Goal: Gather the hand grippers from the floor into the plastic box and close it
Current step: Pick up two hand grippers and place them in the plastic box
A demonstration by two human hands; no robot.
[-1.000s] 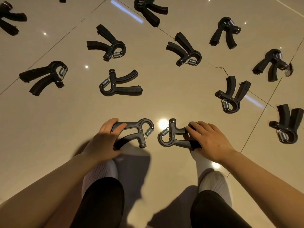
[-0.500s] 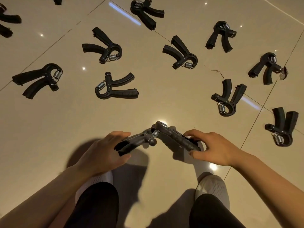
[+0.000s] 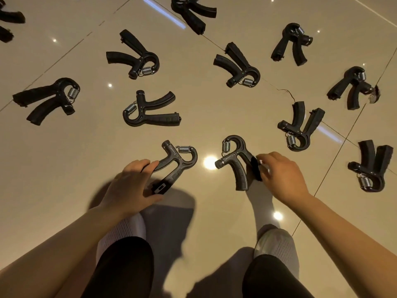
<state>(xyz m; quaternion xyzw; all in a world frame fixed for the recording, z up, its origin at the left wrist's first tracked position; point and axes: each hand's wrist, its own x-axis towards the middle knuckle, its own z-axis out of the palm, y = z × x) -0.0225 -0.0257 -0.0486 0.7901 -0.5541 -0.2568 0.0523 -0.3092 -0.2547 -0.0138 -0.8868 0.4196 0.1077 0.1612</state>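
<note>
At the near edge of the floor [image 3: 64, 158], just beyond the person's white shoes [image 3: 126, 231], the left hand [image 3: 131, 188] curls its grip round the handles of a black hand gripper [image 3: 176, 164], thumb on the lower handle beside a small display window whose contents cannot be read. Just beside it, the right hand [image 3: 281, 177] pinches one handle of a second hand gripper [image 3: 236, 162], its spring end pointing away from the person; a scale of small marks runs along each adjuster bar, too fine to read. The two held pieces are near each other but apart, with a bright lamp reflection between them. The floor is glossy beige tile with thin dark joints, and a hairline crack [image 3: 287, 93] runs off one joint on the right. Farther out, loose hand grippers [image 3: 150, 112] lie scattered well apart across the tiles toward the far edge, each black with a silver spring. The plastic box is not in view.
</note>
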